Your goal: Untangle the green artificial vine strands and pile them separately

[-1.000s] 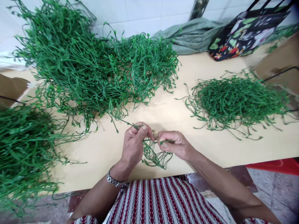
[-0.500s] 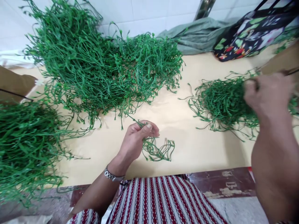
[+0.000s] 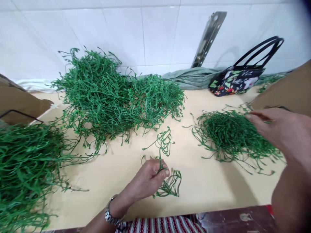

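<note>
My left hand (image 3: 153,176), with a metal watch at the wrist, is closed on a thin green artificial stem (image 3: 160,155), pinched between thumb and fingers. Its branching, bud-tipped ends (image 3: 165,140) rise above the fingers. Just beyond the thumb, a small cluster of similar green stems (image 3: 173,186) lies on the table; whether it joins the held piece is hidden. My right hand (image 3: 279,129) hovers at the right edge of a dark green stem pile (image 3: 228,129). Its thumb and fingers are apart, and I see nothing between them.
A big heap of green stems (image 3: 97,94) fills the back left, with another pile (image 3: 21,165) at the near left. Brown cardboard (image 3: 21,100) stands at the left, more (image 3: 286,87) at the right. A flowered bag (image 3: 235,79) sits against the tiled wall (image 3: 157,35).
The view has tilted up, showing more wall. A branched stem now stands up from my left hand's fingers. My right hand's fingers have parted at the right pile.
</note>
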### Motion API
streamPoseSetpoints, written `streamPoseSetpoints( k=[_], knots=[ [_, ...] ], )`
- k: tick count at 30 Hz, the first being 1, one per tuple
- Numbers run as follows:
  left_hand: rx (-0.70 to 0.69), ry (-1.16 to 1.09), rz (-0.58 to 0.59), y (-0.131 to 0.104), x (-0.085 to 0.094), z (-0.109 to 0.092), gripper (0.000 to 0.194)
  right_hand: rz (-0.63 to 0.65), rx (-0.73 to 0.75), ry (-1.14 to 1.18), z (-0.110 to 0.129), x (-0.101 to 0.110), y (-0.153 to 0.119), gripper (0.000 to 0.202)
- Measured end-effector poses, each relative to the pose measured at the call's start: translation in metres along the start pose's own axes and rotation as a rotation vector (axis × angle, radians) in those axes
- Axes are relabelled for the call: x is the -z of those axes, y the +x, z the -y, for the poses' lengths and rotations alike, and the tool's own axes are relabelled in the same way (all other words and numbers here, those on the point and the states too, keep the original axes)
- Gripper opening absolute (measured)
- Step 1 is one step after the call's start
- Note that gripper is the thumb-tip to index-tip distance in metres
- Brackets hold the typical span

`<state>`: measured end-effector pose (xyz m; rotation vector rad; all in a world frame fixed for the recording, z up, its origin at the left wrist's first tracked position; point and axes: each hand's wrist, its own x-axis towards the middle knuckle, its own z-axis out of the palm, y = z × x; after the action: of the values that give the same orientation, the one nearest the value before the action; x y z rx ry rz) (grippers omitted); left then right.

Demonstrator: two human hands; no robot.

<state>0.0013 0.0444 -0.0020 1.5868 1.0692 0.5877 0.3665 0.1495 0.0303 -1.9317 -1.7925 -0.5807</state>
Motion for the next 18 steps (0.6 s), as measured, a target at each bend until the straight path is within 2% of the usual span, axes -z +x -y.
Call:
streamPoseSetpoints(
  k=[2,4,5,8,11,15,18],
  knots=[
    [-0.047,0.096,-0.019,-0.001,-0.002,-0.001,0.028,0.003,0.216,0.331,0.045,0.021,-0.014,0.013],
    [-0.076,0.165,-0.036,-0.002,-0.004,-0.003,0.028,0.128,0.453,0.7,0.092,0.036,-0.029,0.012],
    [-0.088,0.192,-0.039,-0.002,-0.004,-0.003,0.028,0.206,0.558,0.812,0.114,0.04,-0.037,0.015],
    [-0.113,0.249,-0.037,-0.004,-0.005,-0.003,0.026,0.304,0.746,0.896,0.16,0.039,-0.057,0.021],
    [-0.118,0.265,-0.05,-0.006,-0.006,0.0,0.024,0.306,0.725,0.922,0.182,0.026,-0.075,0.028],
    [-0.097,0.304,-0.055,-0.004,-0.007,0.005,0.023,0.244,0.592,1.04,0.193,0.013,-0.09,0.041],
    [-0.065,0.302,-0.028,-0.005,-0.004,0.004,0.023,0.199,0.548,1.111,0.197,0.01,-0.092,0.03]
  ],
)
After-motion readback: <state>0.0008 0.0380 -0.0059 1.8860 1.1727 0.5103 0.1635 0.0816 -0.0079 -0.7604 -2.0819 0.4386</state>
